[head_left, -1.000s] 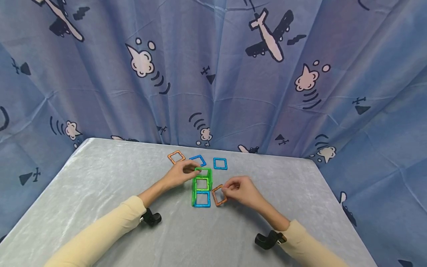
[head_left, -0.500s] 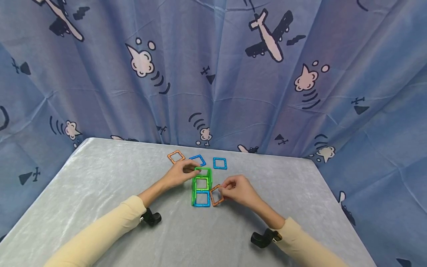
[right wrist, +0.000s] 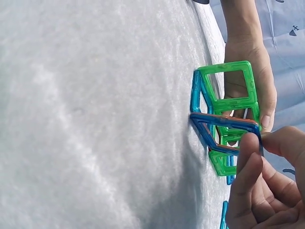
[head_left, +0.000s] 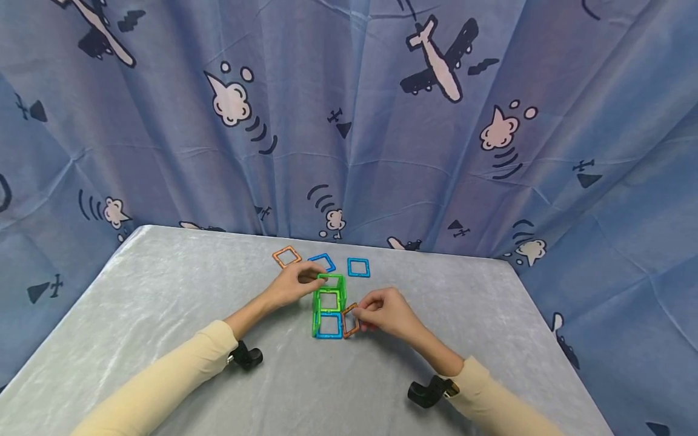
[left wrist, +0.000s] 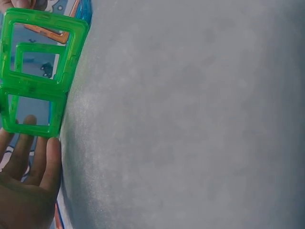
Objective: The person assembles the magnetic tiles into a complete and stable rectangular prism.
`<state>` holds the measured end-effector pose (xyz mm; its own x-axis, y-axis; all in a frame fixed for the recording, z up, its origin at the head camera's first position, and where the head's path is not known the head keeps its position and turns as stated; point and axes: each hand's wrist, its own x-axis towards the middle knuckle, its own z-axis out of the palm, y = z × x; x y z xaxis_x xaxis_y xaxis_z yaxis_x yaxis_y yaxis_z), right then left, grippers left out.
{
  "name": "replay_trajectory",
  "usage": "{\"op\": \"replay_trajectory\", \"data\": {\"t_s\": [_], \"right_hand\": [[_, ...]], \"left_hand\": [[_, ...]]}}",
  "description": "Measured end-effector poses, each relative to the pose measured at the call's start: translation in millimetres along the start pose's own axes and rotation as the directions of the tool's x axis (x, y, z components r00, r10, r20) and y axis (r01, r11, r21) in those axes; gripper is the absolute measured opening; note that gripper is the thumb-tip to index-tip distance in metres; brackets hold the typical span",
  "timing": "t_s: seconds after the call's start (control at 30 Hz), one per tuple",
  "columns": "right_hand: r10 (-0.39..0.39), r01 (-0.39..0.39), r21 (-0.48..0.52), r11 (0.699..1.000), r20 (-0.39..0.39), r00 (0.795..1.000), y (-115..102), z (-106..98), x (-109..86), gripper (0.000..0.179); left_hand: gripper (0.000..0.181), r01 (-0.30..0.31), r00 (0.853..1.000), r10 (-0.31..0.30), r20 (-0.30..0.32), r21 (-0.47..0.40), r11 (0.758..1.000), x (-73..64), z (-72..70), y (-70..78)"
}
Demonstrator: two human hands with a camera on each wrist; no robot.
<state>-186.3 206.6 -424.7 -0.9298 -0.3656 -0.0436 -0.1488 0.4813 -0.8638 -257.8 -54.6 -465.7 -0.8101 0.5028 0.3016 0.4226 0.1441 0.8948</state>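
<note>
A structure of square magnetic tiles [head_left: 329,311] stands mid-table. Its standing walls are green, with a light green and a blue tile flat at its base. My left hand [head_left: 289,284] holds the far left corner, thumb at the top rim and fingers at the far end. In the left wrist view, the fingertips meet the green tiles [left wrist: 33,86]. My right hand [head_left: 389,309] pinches an orange tile [head_left: 343,326] by its edge, tilted upright along the blue base tile's right side. In the right wrist view, that held tile [right wrist: 224,120] shows blue along with orange.
Behind the structure lie a loose orange tile [head_left: 277,261], a blue tile [head_left: 331,261] partly behind my left hand, and another blue tile [head_left: 358,275]. A pale cloth covers the table [head_left: 218,387]. A patterned blue curtain [head_left: 382,206] hangs behind it.
My right hand has moved left with the orange tile, bringing it against the blue base tile and tilting it more upright. My left hand has stayed on the structure.
</note>
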Motion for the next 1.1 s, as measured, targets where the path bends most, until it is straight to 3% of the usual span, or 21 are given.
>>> {"op": "replay_trajectory", "data": {"t_s": [0.33,0.77,1.1], "right_hand": [[-0.004,0.004,0.054,0.999,0.002,1.000,0.6,3.5,1.9,0.013],[-0.034,0.033,0.050,0.998,0.004,0.999,-0.9,11.2,6.9,0.017],[-0.007,0.007,0.054,0.999,-0.013,1.000,-3.2,15.7,10.3,0.015]], "left_hand": [[0.023,0.003,1.000,-0.003,-0.007,-0.002,1.000,-1.1,-0.8,-0.7],[0.023,0.009,1.000,-0.009,-0.004,0.002,1.000,-0.6,-0.5,-3.0],[0.022,0.009,1.000,-0.009,-0.007,-0.007,1.000,1.4,-0.6,-5.2]]}}
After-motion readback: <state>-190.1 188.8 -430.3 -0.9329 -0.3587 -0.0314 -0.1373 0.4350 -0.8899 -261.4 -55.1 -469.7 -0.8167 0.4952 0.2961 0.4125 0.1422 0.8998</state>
